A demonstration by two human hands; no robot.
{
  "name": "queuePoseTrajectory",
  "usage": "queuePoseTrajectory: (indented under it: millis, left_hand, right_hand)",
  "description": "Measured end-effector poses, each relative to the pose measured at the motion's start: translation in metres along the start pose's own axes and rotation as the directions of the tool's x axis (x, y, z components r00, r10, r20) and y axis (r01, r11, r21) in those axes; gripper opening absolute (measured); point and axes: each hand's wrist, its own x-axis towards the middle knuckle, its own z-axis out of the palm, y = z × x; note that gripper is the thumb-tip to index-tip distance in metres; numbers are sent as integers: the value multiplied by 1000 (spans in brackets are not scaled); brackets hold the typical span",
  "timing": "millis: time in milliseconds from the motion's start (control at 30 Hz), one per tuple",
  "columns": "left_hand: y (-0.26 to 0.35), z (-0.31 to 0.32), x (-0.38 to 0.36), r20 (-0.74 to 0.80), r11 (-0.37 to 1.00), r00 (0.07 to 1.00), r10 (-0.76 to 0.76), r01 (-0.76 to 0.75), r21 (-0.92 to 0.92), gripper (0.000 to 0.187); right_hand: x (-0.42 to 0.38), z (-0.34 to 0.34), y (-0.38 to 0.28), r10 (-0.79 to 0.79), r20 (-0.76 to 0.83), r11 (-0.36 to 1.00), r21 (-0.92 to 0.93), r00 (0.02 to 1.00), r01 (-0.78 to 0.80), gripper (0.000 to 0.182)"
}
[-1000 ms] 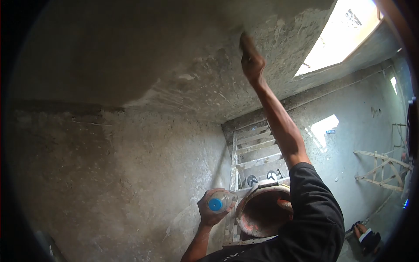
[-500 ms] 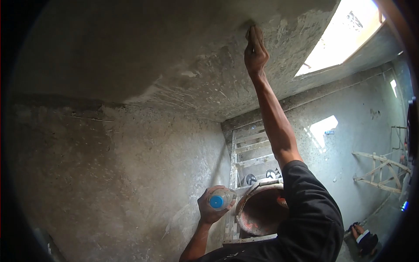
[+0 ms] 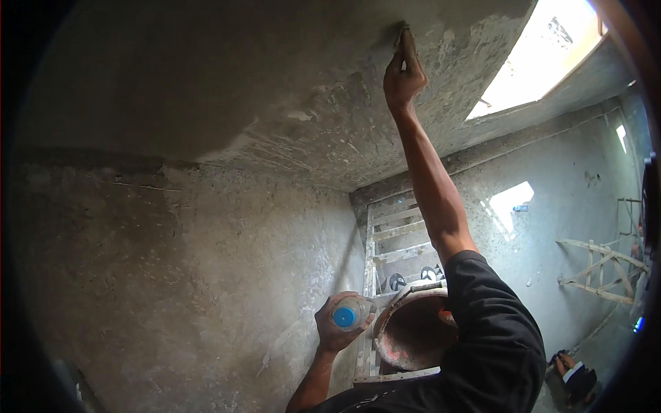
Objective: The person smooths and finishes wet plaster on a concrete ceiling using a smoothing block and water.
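Observation:
My left hand (image 3: 333, 323) is wrapped round a clear plastic bottle (image 3: 354, 305) with a blue cap (image 3: 343, 316), low in the view beside the left wall. My right arm is stretched up, and my right hand (image 3: 405, 72) is at the rough grey ceiling surface (image 3: 344, 117), its fingers pressed together. Whatever those fingers hold, if anything, is too small or hidden to name. A dark smooth patch (image 3: 172, 82) covers the ceiling left of it.
A round, stained bucket (image 3: 406, 337) stands on a slatted wooden platform (image 3: 399, 255) below me, near two shoes (image 3: 413, 277). A bright opening (image 3: 537, 62) is upper right. A wooden frame (image 3: 595, 272) and a person (image 3: 577, 378) are lower right.
My right hand has moved slightly up along the ceiling, with its fingers stretched further. My left hand and the bottle have shifted very slightly to the right.

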Motion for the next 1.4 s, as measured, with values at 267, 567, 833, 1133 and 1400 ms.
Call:
queuePoseTrajectory:
  millis: [267,567,833,1133,1400]
  left_hand:
    - [2,0,4,-15,1000,1000,16,-16,-25,50]
    - [-2,1,0,-17,998,999,-38,36,-56,46]
    - [2,4,4,5,998,998,59,-59,-2,55]
    - [3,4,8,22,999,1000,16,-15,-30,55]
    - [-1,3,0,3,998,1000,-19,19,-52,54]
  right_hand:
    - [-53,-15,-5,-1,269,1000,14,963,-3,31]
    - [11,-20,31,-354,267,919,-77,896,386,37]
    - [-12,-59,41,-197,319,939,-210,927,272,36]
    - [-51,-39,22,-22,495,986,-134,869,101,29]
    - [-17,-75,16,603,426,764,-66,674,-642,22]
